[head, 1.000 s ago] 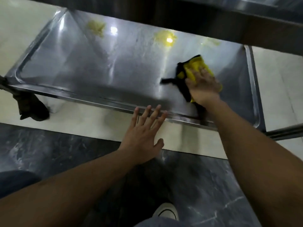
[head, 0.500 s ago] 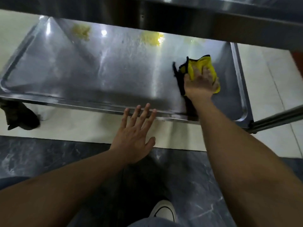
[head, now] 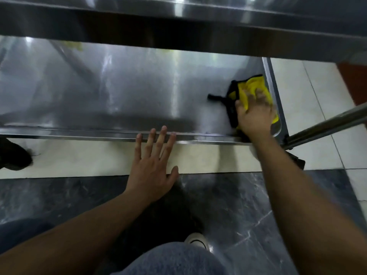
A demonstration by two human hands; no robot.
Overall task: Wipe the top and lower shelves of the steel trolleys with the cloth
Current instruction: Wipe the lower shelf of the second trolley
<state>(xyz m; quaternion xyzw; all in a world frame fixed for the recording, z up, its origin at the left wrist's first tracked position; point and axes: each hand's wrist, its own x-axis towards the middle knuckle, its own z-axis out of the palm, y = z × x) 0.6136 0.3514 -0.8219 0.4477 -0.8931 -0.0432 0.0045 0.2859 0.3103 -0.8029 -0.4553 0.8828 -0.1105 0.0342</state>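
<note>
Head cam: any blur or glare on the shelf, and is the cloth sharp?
Head view: right hand and cloth are motion-smeared; left hand is sharper. Bright vertical glare streaks cross the lower shelf; the top shelf shadows its far edge. Wide-angle bending at the borders.

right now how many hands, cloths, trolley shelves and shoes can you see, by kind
hands: 2, left hand and right hand
cloths: 1, yellow and black cloth
trolley shelves: 2, lower shelf and upper shelf
shoes: 1, white shoe
total: 6
</note>
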